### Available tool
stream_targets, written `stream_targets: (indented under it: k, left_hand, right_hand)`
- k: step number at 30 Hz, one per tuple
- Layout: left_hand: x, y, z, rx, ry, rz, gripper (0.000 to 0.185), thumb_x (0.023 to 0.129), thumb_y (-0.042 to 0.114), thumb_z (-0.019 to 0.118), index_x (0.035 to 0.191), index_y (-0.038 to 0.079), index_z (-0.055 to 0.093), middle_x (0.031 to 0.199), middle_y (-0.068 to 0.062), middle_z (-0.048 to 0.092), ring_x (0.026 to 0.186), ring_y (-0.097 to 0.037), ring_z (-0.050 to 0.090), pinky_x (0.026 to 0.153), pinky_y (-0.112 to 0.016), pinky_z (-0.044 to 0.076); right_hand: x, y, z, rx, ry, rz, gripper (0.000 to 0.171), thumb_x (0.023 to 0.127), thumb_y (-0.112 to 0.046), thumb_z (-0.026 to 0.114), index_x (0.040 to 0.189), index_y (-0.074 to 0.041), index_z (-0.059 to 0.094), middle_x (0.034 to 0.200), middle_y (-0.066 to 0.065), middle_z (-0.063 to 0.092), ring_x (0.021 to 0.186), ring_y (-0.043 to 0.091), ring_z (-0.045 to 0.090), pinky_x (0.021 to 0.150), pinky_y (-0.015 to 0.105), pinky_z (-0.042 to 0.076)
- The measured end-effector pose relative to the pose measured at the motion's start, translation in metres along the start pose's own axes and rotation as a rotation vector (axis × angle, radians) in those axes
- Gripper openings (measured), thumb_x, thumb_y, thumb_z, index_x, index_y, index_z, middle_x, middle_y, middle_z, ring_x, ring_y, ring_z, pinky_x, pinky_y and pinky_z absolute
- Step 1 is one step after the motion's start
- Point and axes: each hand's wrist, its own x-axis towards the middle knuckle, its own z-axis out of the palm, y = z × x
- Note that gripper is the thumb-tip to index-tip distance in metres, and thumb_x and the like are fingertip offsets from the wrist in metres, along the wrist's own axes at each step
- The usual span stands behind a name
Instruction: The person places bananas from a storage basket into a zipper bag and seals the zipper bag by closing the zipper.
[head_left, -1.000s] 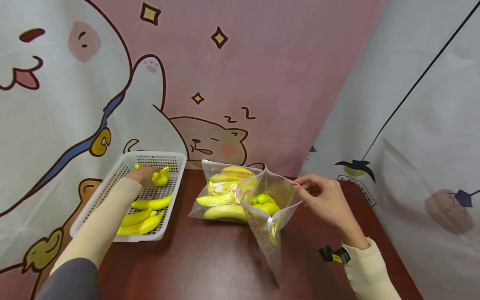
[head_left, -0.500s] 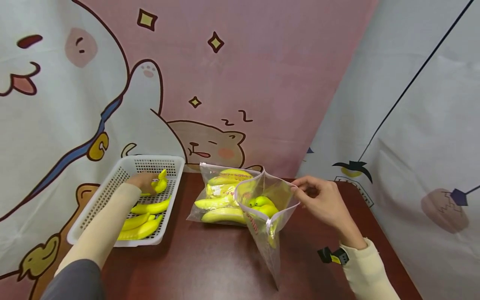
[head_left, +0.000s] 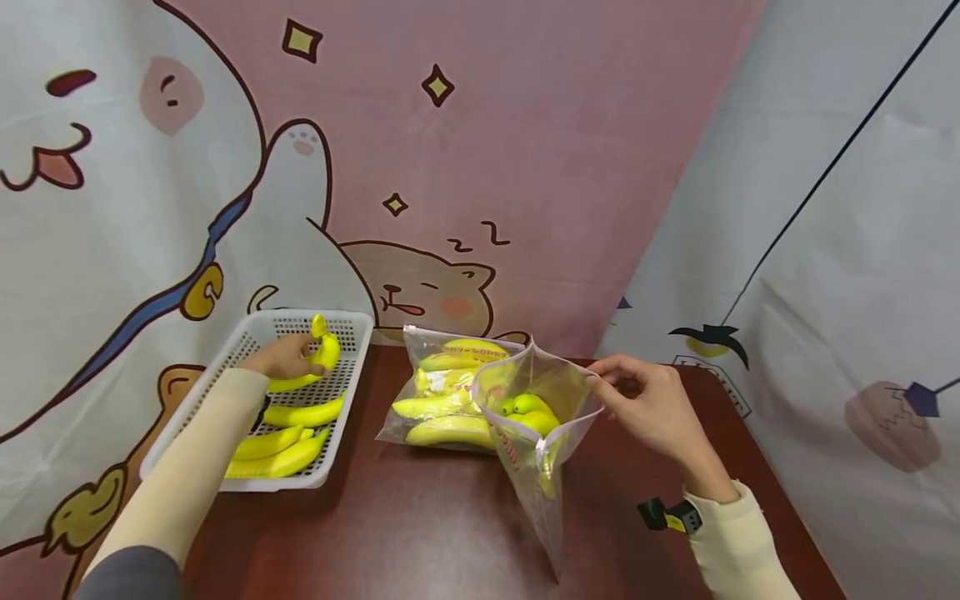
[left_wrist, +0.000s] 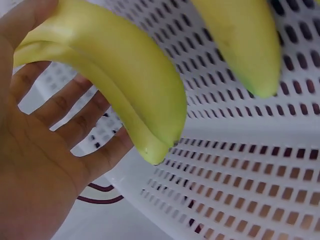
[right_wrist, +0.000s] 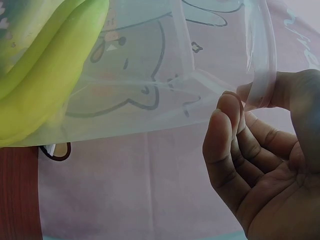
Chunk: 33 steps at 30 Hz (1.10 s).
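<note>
My left hand (head_left: 279,358) is over the far part of the white basket (head_left: 348,400). Between its thumb and fingers it holds a small bunch of yellow bananas (head_left: 327,350); the left wrist view shows two joined bananas (left_wrist: 125,75) with greenish tips. At the right, my right hand (head_left: 651,410) pinches the rim of a clear zip bag (head_left: 573,392) between thumb and fingertips. That bag stands with its mouth spread wide. Inside it lie bananas (head_left: 532,414), and in the right wrist view these bananas (right_wrist: 60,65) hang at the left.
Several more bananas (head_left: 281,457) lie in the basket, nearer the person. Another clear zip bag (head_left: 416,385), filled with bananas, lies flat behind and left of the upright one. Both bags and the basket are on a dark red table (head_left: 420,517), with a printed cloth (head_left: 562,167) behind.
My left hand has gripped the banana bunch and raised it a little from the basket floor, its stem end now higher. The right hand keeps its hold on the bag's rim.
</note>
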Motion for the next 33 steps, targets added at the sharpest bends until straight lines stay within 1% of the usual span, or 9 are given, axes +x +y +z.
stream_targets:
  k: [6, 11, 14, 19, 25, 28, 33]
  left_hand:
    - [-0.008, 0.018, -0.005, -0.042, 0.066, 0.051, 0.092, 0.096, 0.049, 0.067, 0.157, -0.007, 0.028, 0.143, -0.036, 0.051, 0.13, -0.054, 0.05, 0.103, -0.067, 0.046]
    - [-0.016, 0.031, -0.007, -0.087, 0.122, 0.06, 0.093, 0.094, 0.056, 0.066, 0.154, -0.007, 0.034, 0.143, -0.032, 0.052, 0.13, -0.052, 0.051, 0.104, -0.066, 0.046]
    - [-0.02, 0.041, -0.009, -0.126, 0.148, 0.06, 0.09, 0.094, 0.058, 0.066, 0.152, -0.005, 0.038, 0.144, -0.03, 0.053, 0.131, -0.05, 0.052, 0.105, -0.064, 0.046]
    - [-0.025, 0.059, -0.011, -0.194, 0.174, 0.074, 0.085, 0.093, 0.058, 0.067, 0.146, -0.005, 0.044, 0.144, -0.028, 0.054, 0.129, -0.046, 0.055, 0.102, -0.06, 0.05]
    - [-0.033, 0.08, -0.013, -0.239, 0.196, 0.068, 0.086, 0.092, 0.06, 0.067, 0.146, -0.003, 0.047, 0.144, -0.024, 0.056, 0.128, -0.041, 0.056, 0.101, -0.056, 0.052]
    - [-0.039, 0.09, -0.015, -0.25, 0.209, 0.077, 0.087, 0.092, 0.064, 0.065, 0.146, -0.002, 0.048, 0.143, -0.022, 0.056, 0.129, -0.041, 0.056, 0.102, -0.056, 0.051]
    - [-0.049, 0.106, -0.016, -0.308, 0.213, 0.1, 0.087, 0.089, 0.069, 0.065, 0.144, 0.003, 0.05, 0.142, -0.019, 0.058, 0.129, -0.04, 0.057, 0.1, -0.055, 0.052]
  right_hand:
    - [0.001, 0.0, 0.0, 0.017, -0.008, -0.002, 0.011, 0.097, -0.024, 0.071, 0.103, -0.016, 0.075, 0.079, 0.0, 0.073, 0.055, 0.009, 0.061, 0.053, 0.027, 0.053]
    - [0.003, 0.0, 0.001, 0.022, -0.016, -0.003, 0.011, 0.097, -0.024, 0.071, 0.103, -0.016, 0.075, 0.079, 0.0, 0.073, 0.055, 0.01, 0.062, 0.053, 0.027, 0.054]
    - [0.004, 0.0, 0.0, 0.014, -0.018, 0.0, 0.012, 0.097, -0.025, 0.071, 0.104, -0.016, 0.076, 0.08, 0.0, 0.074, 0.055, 0.01, 0.062, 0.053, 0.027, 0.054]
    - [0.003, -0.002, -0.003, -0.01, -0.011, 0.013, 0.013, 0.097, -0.027, 0.072, 0.103, -0.017, 0.076, 0.08, 0.002, 0.074, 0.056, 0.01, 0.061, 0.053, 0.027, 0.053]
    - [0.004, -0.004, -0.005, -0.012, 0.001, 0.045, 0.014, 0.096, -0.03, 0.073, 0.102, -0.018, 0.076, 0.084, 0.004, 0.076, 0.06, 0.015, 0.066, 0.054, 0.027, 0.054]
    - [0.005, -0.006, -0.005, -0.017, 0.001, 0.067, 0.014, 0.095, -0.031, 0.073, 0.099, -0.017, 0.075, 0.083, 0.003, 0.077, 0.06, 0.013, 0.066, 0.054, 0.028, 0.054]
    - [0.007, -0.007, -0.006, -0.074, 0.021, 0.075, 0.013, 0.094, -0.033, 0.074, 0.094, -0.021, 0.077, 0.079, 0.0, 0.074, 0.062, 0.009, 0.063, 0.055, 0.026, 0.05]
